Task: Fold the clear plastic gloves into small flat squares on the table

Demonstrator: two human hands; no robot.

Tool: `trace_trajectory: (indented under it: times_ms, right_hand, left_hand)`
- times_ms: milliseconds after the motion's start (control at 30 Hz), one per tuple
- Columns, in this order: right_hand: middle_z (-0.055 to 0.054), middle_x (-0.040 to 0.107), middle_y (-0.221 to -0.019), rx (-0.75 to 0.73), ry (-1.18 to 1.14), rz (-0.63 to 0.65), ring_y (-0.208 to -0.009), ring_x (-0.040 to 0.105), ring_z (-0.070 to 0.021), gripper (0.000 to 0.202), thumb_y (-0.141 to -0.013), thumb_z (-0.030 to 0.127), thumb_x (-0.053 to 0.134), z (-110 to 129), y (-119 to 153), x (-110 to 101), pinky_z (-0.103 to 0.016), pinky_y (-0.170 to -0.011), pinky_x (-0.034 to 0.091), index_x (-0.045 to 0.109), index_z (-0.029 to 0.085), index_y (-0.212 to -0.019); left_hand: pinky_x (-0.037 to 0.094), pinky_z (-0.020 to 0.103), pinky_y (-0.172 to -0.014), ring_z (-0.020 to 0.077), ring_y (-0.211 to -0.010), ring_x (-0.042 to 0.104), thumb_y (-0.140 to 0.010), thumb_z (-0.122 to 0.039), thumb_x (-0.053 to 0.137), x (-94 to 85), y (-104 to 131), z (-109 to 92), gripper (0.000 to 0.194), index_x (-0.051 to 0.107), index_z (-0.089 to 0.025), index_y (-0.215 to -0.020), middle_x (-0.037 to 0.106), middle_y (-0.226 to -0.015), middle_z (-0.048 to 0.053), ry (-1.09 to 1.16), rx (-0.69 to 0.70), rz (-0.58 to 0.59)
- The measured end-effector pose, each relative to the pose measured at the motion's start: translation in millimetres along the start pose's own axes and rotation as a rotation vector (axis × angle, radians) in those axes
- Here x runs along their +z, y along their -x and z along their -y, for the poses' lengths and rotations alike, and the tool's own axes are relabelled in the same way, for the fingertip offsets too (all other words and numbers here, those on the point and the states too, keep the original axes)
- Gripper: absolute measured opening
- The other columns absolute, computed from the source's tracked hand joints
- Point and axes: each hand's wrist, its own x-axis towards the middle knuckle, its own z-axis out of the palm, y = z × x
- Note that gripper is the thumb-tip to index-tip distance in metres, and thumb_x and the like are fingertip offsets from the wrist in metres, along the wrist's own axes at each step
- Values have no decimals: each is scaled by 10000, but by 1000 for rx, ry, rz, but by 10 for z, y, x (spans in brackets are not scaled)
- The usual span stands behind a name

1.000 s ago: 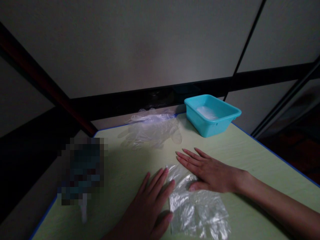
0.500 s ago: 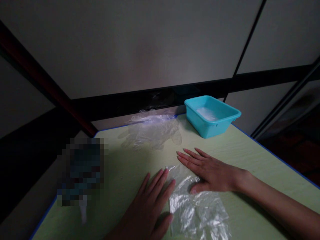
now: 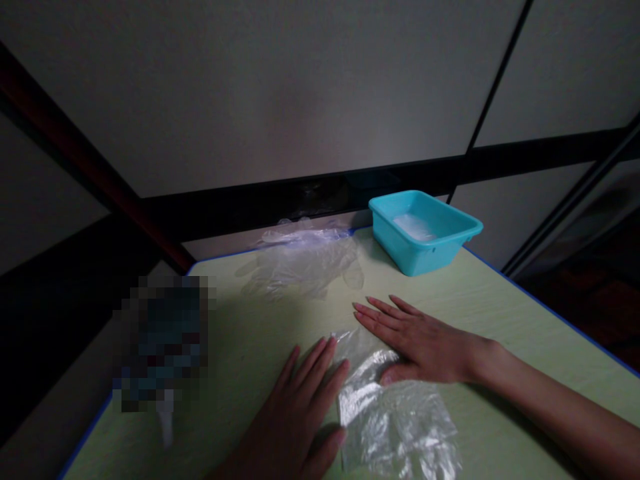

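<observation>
The largest thing before me is the wall of pale panels (image 3: pixel 300 87), crossed by a dark band. Against it stands the light green table (image 3: pixel 520 320) with a blue edge. At its far right side rests a turquoise basin (image 3: pixel 425 257), upright, with something whitish inside which I cannot identify. At the left side lies an object (image 3: pixel 165 340) that is too obscured to tell.

In front of the person, a clear plastic sheet (image 3: pixel 400 427), perhaps a bag, lies on the table, creased and shiny; its near end goes out of the view. Farther back, near the far edge, some thin transparent gloves (image 3: pixel 310 257) lie in a loose layer.

Both hands are on the table at the far part of the sheet. The left hand (image 3: pixel 303 403) is flat, its fingers a little spread along the sheet's left edge. The right hand (image 3: pixel 423 343) is also flat, with the thumb apart, and its longer fingers reach past the sheet. Neither hand pinches anything.

The smallest thing is the change itself: compared with one second ago, the right hand has shifted only slightly to the right, and the glints near its thumb differ. I judge it a tiny adjustment, because the sheet remains in its place.
</observation>
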Motion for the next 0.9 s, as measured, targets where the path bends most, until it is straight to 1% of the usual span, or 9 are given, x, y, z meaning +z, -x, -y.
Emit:
trace_trajectory:
  times_ms: [200, 333, 500, 667, 800, 900]
  right_hand:
    - [-116, 101, -1442, -5, -2, -27, -1322, 62, -301, 845, -800, 667, 322, -13, -1, 24, -528, -1058, 77, 118, 103, -1394]
    - [-119, 135, -1439, -14, -12, -58, -1322, 81, -295, 824, -806, 658, 325, -17, 0, 35, -525, -1059, 77, 123, 120, -1397]
    - [-116, 115, -1442, -1, 6, -32, -1324, 69, -295, 815, -814, 653, 314, -11, -1, 29, -521, -1060, 80, 120, 119, -1398]
    - [-126, 119, -1440, -4, 2, -43, -1321, 75, -305, 805, -820, 638, 325, -2, -4, 25, -541, -1052, 94, 134, 106, -1393]
    - [-121, 111, -1441, 4, 18, -27, -1321, 76, -303, 810, -818, 646, 313, 8, -4, 23, -537, -1053, 99, 131, 106, -1394]
    - [-117, 124, -1440, 2, 13, -46, -1321, 85, -299, 811, -814, 651, 314, 8, -3, 24, -528, -1056, 102, 136, 115, -1396]
  left_hand:
    - [181, 533, -1035, 290, -1324, 142, -818, -260, 463, 10, 0, 9, 596, 248, -212, -1372, 123, -1477, 75, 12, 11, 4]
    - [180, 533, -1035, 284, -1326, 137, -812, -257, 467, 6, -4, 11, 611, 235, -217, -1376, 126, -1476, 76, 14, -3, 18]
    - [167, 540, -1034, 279, -1330, 117, -827, -266, 456, 1, -4, 5, 593, 234, -222, -1375, 109, -1479, 71, 14, -9, 34]
    - [161, 539, -1035, 279, -1330, 116, -830, -274, 457, -16, -11, -4, 596, 226, -225, -1377, 105, -1480, 72, 20, -14, 55]
    - [161, 543, -1032, 286, -1327, 127, -829, -254, 453, -22, -9, -9, 592, 230, -227, -1376, 111, -1479, 71, 26, -18, 46]
    - [176, 543, -1029, 287, -1326, 131, -829, -244, 455, -22, -5, -9, 598, 221, -228, -1379, 117, -1478, 74, 28, -15, 43]
